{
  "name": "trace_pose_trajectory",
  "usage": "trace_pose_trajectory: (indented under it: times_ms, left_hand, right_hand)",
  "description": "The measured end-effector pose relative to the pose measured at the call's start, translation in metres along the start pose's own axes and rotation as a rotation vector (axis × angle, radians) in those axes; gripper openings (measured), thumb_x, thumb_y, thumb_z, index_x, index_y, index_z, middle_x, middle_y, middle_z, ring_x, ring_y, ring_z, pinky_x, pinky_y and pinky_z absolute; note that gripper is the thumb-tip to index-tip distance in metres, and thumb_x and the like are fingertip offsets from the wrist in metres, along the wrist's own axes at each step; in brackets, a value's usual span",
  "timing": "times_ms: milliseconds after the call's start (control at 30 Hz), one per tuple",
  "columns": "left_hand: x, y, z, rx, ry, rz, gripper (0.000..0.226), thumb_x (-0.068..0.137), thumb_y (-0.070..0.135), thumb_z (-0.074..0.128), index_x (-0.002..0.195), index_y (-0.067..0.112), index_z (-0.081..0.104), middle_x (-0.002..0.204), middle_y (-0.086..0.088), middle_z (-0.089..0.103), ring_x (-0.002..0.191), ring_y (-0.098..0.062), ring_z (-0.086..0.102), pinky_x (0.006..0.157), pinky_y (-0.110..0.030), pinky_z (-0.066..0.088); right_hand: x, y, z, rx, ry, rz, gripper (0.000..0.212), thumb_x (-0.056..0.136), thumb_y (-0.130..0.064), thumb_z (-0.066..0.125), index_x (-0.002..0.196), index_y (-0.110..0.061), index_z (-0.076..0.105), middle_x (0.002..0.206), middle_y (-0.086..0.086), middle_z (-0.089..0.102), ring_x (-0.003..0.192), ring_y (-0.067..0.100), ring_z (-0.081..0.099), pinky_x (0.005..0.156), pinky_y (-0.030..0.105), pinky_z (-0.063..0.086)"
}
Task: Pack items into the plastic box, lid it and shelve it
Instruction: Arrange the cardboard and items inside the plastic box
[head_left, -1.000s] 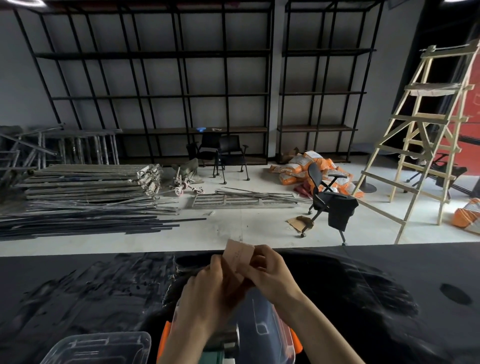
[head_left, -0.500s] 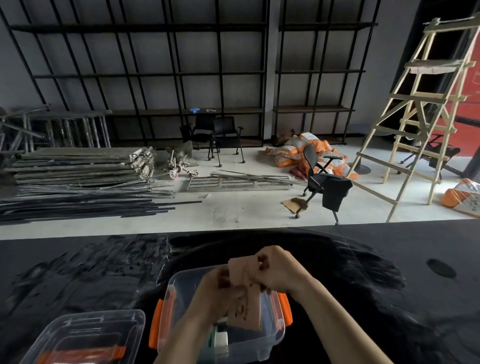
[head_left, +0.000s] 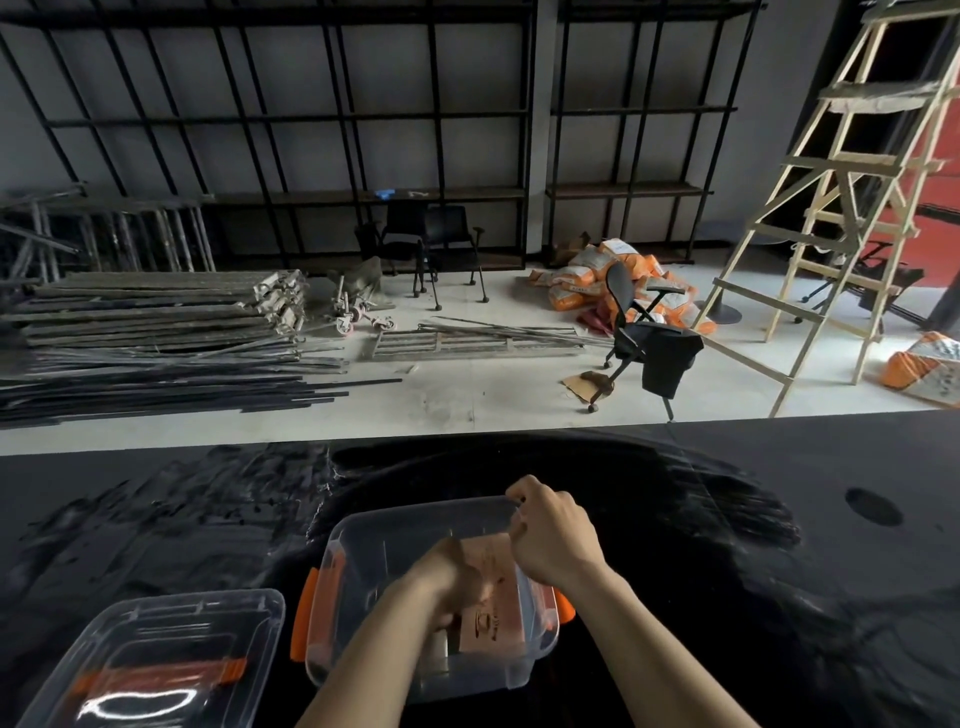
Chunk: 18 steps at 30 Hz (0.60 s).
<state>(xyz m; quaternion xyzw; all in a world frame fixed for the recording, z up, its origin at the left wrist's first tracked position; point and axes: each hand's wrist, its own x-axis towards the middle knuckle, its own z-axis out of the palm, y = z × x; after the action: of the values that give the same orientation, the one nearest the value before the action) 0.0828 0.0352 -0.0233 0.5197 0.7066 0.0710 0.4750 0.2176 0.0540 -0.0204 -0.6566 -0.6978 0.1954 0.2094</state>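
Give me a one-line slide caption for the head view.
Both hands lower a brown packet into the clear plastic box; lid waits alongside.

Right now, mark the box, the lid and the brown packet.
box (head_left: 415, 525), head view, far rim of the clear wall
lid (head_left: 171, 618), head view, clear top panel
brown packet (head_left: 491, 618), head view, printed face inside the box

On the black bench (head_left: 727, 519) stands a clear plastic box (head_left: 363, 545) with orange latches. Both hands reach into it: the left hand (head_left: 447, 577) and right hand (head_left: 550, 535) grip a brown card packet (head_left: 491, 618) standing inside. The clear lid (head_left: 171, 660) lies just left of the box.
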Motion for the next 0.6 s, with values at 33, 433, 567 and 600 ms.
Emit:
trace_pose_trajectory:
  times_ms: [33,433,567,600]
  left_hand:
    - [0.001,-0.001,0.002,0.028,-0.007,-0.006,0.021,0.094,0.009,0.054,0.111,0.005,0.065,0.107,-0.013,0.075,0.094,-0.024,0.073,0.067,-0.027,0.055]
    - [0.003,-0.008,0.016,0.163,0.061,-0.073,0.021,0.094,0.008,0.055,0.112,0.007,0.065,0.100,-0.005,0.073,0.082,-0.017,0.073,0.071,-0.027,0.062]
    - [0.000,-0.005,0.022,0.183,0.064,-0.036,0.025,0.095,0.014,0.052,0.115,0.008,0.066,0.090,-0.003,0.065,0.079,-0.018,0.069,0.056,-0.023,0.056]
    - [-0.004,-0.002,0.022,0.163,0.025,-0.039,0.026,0.096,0.018,0.054,0.117,0.009,0.064,0.094,-0.003,0.065,0.090,-0.020,0.069,0.061,-0.024,0.056]
  right_hand:
    - [0.000,0.000,0.000,-0.006,0.000,-0.006,0.042,0.089,-0.014,0.055,0.130,-0.021,0.053,0.106,0.002,0.067,0.082,0.017,0.060,0.064,0.028,0.050]
    - [-0.006,0.002,0.001,-0.019,0.000,-0.036,0.045,0.088,-0.011,0.054,0.132,-0.020,0.049,0.111,0.006,0.067,0.088,0.024,0.065,0.064,0.030,0.050]
    - [-0.006,0.003,0.000,-0.013,-0.010,-0.052,0.044,0.088,-0.016,0.054,0.132,-0.020,0.049,0.110,0.005,0.066,0.080,0.021,0.058,0.059,0.029,0.045]
    - [-0.006,0.004,0.000,-0.013,-0.014,-0.053,0.044,0.088,-0.017,0.054,0.131,-0.019,0.049,0.109,0.005,0.066,0.078,0.021,0.057,0.058,0.028,0.043]
